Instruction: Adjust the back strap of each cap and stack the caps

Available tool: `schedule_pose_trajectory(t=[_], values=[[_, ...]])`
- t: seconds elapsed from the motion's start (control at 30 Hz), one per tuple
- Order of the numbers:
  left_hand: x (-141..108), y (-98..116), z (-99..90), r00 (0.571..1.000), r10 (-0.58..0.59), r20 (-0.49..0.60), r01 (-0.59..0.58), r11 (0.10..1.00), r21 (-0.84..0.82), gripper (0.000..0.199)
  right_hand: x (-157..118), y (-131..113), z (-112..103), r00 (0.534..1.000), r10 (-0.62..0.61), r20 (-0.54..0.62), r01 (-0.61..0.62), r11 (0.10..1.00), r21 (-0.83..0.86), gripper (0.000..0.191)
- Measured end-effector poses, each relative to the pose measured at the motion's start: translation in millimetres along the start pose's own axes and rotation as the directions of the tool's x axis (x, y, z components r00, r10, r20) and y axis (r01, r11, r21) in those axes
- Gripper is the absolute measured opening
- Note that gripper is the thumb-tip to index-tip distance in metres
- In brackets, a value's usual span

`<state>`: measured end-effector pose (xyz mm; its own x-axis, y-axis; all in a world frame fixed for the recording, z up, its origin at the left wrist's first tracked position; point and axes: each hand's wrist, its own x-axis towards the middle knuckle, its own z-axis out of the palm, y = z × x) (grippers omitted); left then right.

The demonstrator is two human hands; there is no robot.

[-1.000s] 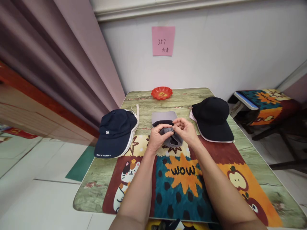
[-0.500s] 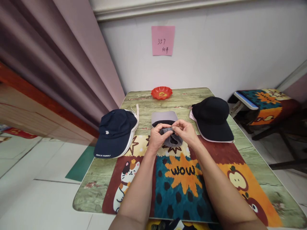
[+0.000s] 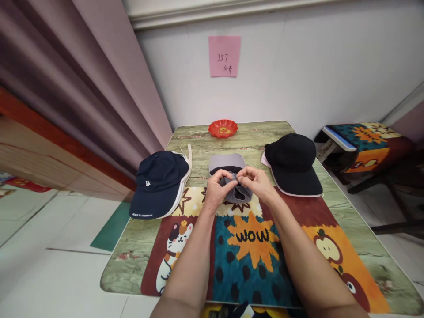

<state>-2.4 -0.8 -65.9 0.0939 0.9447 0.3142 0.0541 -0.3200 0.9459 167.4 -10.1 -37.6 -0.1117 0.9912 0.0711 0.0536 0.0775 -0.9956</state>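
Observation:
A grey cap lies upside down mid-table, its brim pointing away from me and its dark inside partly showing. My left hand pinches the cap's back strap from the left. From the right, my right hand pinches the same strap, fingertips close to the left ones. Fingers cover most of the strap, so its fastening is hard to make out. Left of my hands sits a navy cap stacked on white ones. To the right, a black cap rests on a pale pink one.
A red scalloped dish stands at the table's far edge by the wall. The front is covered by a patterned mat. A pink note is on the wall. A stool stands at right, a curtain at left.
The fingertips of both hands have shifted slightly at the strap, and a bit more of the cap's inside shows between them. The stacked caps and dish have not moved.

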Motion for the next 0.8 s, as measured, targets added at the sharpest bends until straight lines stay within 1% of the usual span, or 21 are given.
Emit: schedule_pose_trajectory(t=[0.2, 0.37, 0.47, 0.6, 0.8], values=[[0, 7, -0.5, 1.000, -0.002, 0.028, 0.001, 1.000, 0.024, 0.018, 1, 1, 2, 1.000, 0.007, -0.019, -0.006, 0.999, 0.039, 0.024], [0, 7, 1.5, 1.000, 0.010, 0.015, -0.010, 1.000, 0.015, 0.016, 3, 7, 2, 1.000, 0.002, -0.021, -0.002, 0.999, 0.034, 0.026], [0, 6, 1.8, 0.999, -0.047, 0.013, 0.047, 0.999, -0.016, 0.017, 3, 10, 2, 1.000, 0.002, -0.024, -0.001, 1.000, 0.030, 0.026], [0, 4, 0.2, 0.990, -0.135, 0.030, 0.137, 0.986, -0.096, 0.019, 3, 11, 2, 1.000, 0.001, -0.022, 0.000, 1.000, 0.028, 0.027], [0, 2, -1.7, 0.981, -0.184, 0.061, 0.191, 0.972, -0.137, 0.019, 2, 9, 5, 1.000, -0.011, -0.009, 0.011, 1.000, 0.015, 0.027]])
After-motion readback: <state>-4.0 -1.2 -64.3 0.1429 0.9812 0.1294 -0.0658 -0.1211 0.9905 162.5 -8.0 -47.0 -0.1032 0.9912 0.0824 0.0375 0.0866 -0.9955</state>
